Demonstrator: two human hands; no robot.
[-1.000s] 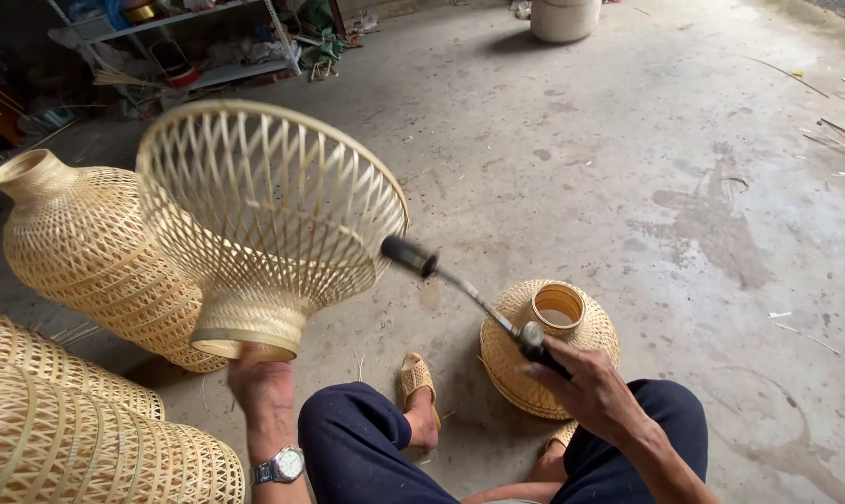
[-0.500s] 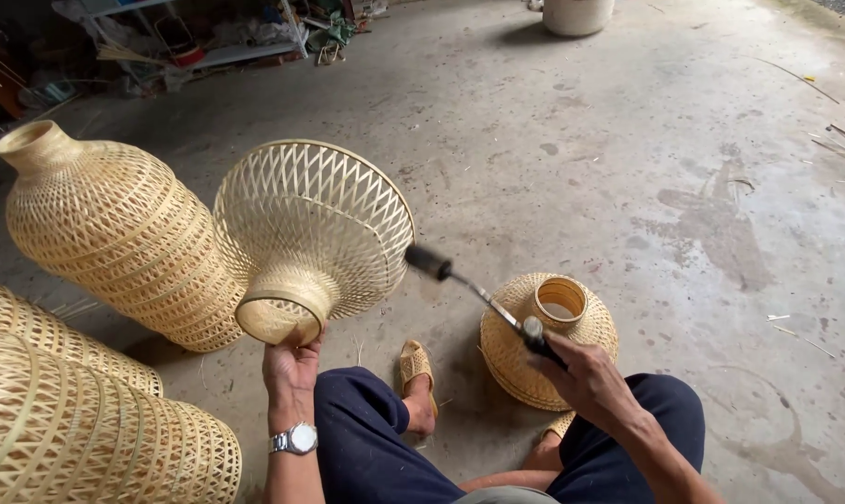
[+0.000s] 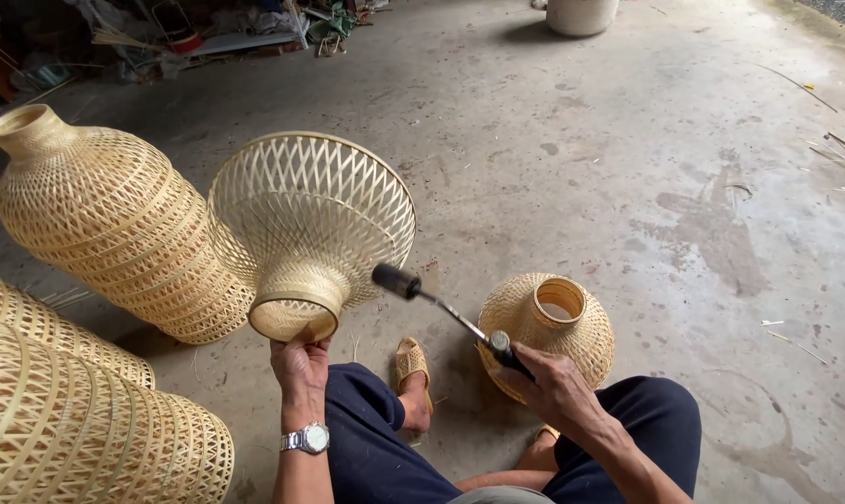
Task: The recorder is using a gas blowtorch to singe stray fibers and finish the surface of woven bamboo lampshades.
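My left hand (image 3: 300, 365), with a wristwatch on its wrist, grips the narrow neck of a woven bamboo lampshade (image 3: 312, 219) and holds it up with its wide mouth tilted away from me. My right hand (image 3: 551, 381) holds a black torch tool (image 3: 448, 311) by its handle. The tool's dark nozzle points at the lampshade's lower right side, close to the weave. I sit on the concrete floor (image 3: 581, 168) with my knees apart.
A small woven shade (image 3: 553, 327) stands on the floor by my right hand. A tall woven bamboo vase (image 3: 114, 224) leans at the left, with two more woven pieces (image 3: 77, 420) at the lower left. A white bucket (image 3: 581, 14) and clutter lie at the far edge.
My left hand has lowered and turned the lampshade, which now sits closer to the torch nozzle. My right hand has stayed about where it was.
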